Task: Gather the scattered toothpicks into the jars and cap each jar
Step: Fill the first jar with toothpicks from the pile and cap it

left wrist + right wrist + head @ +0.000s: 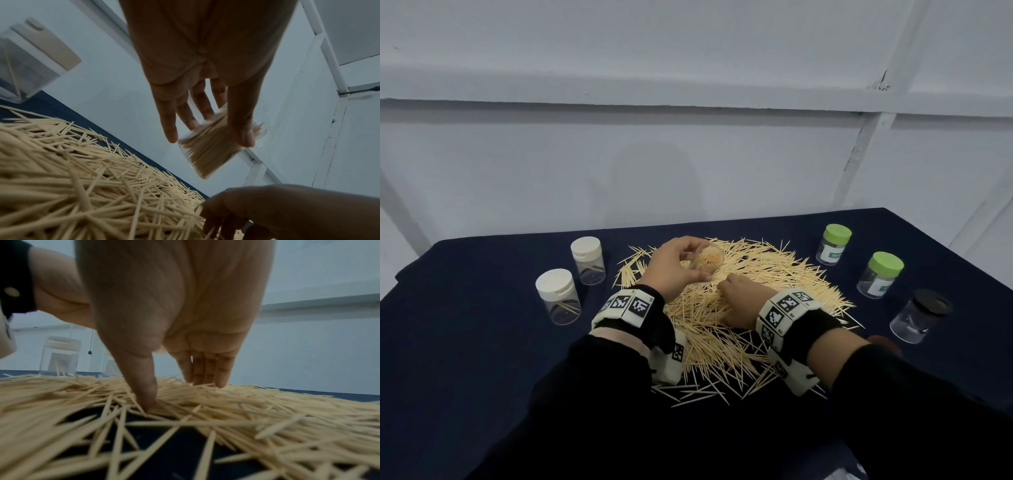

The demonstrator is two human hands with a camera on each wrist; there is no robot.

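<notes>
A big heap of toothpicks (774, 270) lies in the middle of the dark blue table (482, 342). My left hand (697, 262) grips an uncapped clear jar (710, 260), tilted above the heap's far side. In the left wrist view, thumb and fingers of the left hand (209, 139) clasp that jar (211, 155), which is packed with toothpicks. My right hand (726, 286) rests on the heap just in front of the jar. Its thumb and straight fingers (205, 378) press into the toothpicks (267, 410), spread apart, hand (179, 395) holding nothing.
Two white-capped jars (589, 260) (558, 296) stand on the left, each holding a few toothpicks. On the right stand two green-capped jars (834, 248) (880, 274) and a black-capped jar (919, 315). A reddish-brown round thing (883, 342) lies beside my right forearm.
</notes>
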